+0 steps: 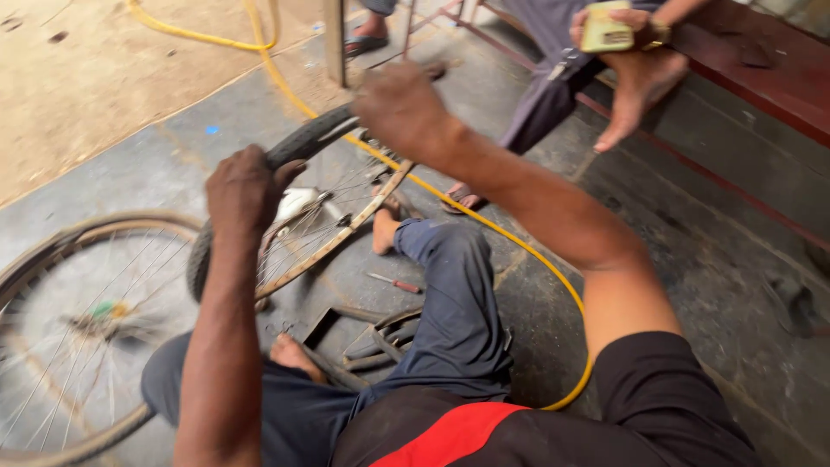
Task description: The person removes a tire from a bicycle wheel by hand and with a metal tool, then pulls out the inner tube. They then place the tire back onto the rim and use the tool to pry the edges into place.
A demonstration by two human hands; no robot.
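I sit on a grey concrete floor with a bicycle wheel (333,229) propped in front of my legs. Its black tyre (304,140) runs along the top of the rusty rim. My left hand (245,188) is closed over the tyre at the wheel's upper left. My right hand (399,105) grips the tyre further right, at the top of the wheel. The picture is blurred by motion.
A second spoked wheel (76,329) lies flat at my left. A yellow hose (510,240) crosses the floor under my right arm. A red-handled screwdriver (394,283) and a metal tray of tools (372,337) lie by my knee. Another person (635,65) sits on a bench, holding a phone.
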